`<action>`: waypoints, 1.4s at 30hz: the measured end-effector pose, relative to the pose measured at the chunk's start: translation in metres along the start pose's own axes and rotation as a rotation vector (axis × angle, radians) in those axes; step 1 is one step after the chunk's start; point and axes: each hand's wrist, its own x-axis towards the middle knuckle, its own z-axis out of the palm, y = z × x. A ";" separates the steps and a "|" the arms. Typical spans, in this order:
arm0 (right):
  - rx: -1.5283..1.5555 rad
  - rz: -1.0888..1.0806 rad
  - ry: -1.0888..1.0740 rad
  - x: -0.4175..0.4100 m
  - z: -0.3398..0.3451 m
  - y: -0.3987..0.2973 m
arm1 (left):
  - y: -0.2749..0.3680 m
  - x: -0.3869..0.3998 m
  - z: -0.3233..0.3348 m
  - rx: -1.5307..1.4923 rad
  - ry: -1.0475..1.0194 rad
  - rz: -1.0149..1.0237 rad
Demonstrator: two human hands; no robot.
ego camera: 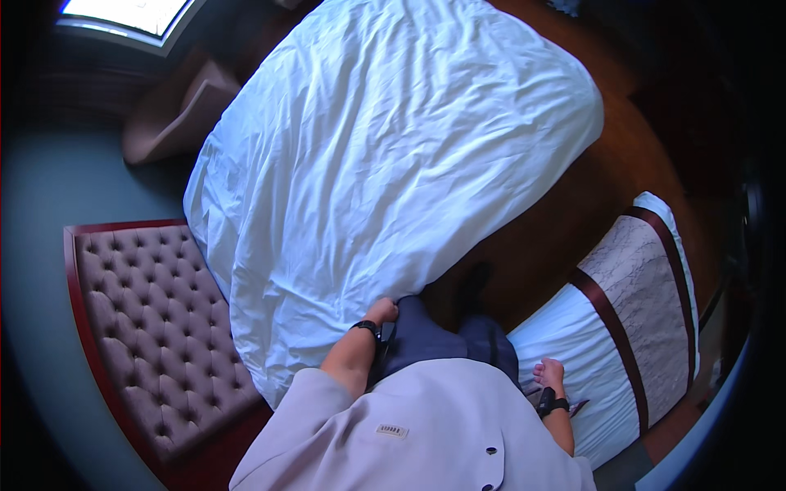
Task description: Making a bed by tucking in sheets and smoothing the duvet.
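A large white duvet point(381, 153), wrinkled all over, covers the bed in front of me. My left hand point(384, 311) is closed at the duvet's near edge, close to my thigh; the fingers seem to grip the fabric, partly hidden from the camera. Off to the right, my right hand point(550, 372) hangs beside my hip with its fingers loosely curled and nothing visible in it. Behind that hand lies a second bed with a white cover point(571, 331) and a patterned grey runner point(645, 307) edged in dark brown bands.
A tufted headboard point(159, 331) in a red wooden frame stands at the left. Beyond it is a brown upholstered chair point(184, 116), below a bright window point(123, 15). Brown floor point(546, 245) lies between the two beds.
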 end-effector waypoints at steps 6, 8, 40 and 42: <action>0.203 0.041 -0.097 0.020 -0.007 -0.018 | 0.115 0.030 -0.073 -0.115 0.145 0.085; 0.165 -0.021 -0.086 0.009 0.009 -0.049 | 0.133 0.048 -0.085 -0.194 0.226 0.075; -0.523 -0.067 -0.145 -0.013 0.031 -0.134 | -0.109 0.097 -0.098 -1.290 1.200 -0.496; -0.553 -0.021 -0.120 -0.032 0.042 -0.121 | -0.159 0.116 -0.121 -1.173 1.340 -0.679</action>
